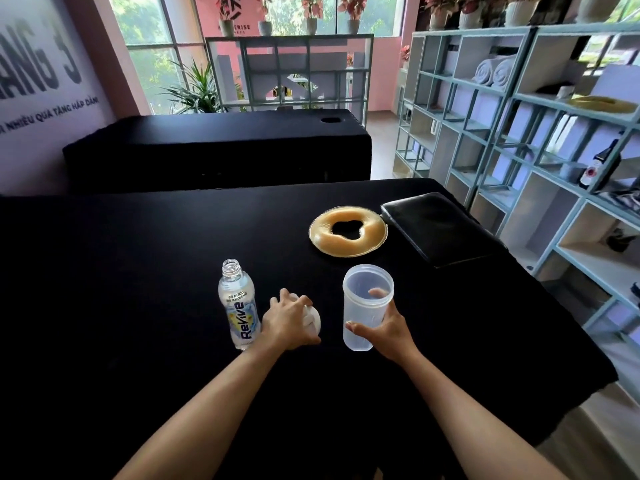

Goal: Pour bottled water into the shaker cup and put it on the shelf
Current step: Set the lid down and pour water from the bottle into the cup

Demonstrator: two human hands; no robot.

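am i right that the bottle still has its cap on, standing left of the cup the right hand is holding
Not quite: the head view shows the bottle uncapped, its neck open. The rest holds: it stands left of the shaker cup, which the right hand grips.

The worktop lies bare across its whole left half and along the near edge, so hands can sweep there freely. Mid-worktop is crowded: the open bottle stands upright just left of the left hand, which covers a white lid, and the cup stands just right of it in the right hand (only a narrow gap between the two hands). Beyond the cup, a tan ring cushion and a black pad block the far right corner. The shelf stands past the right edge, across an open strip of floor.
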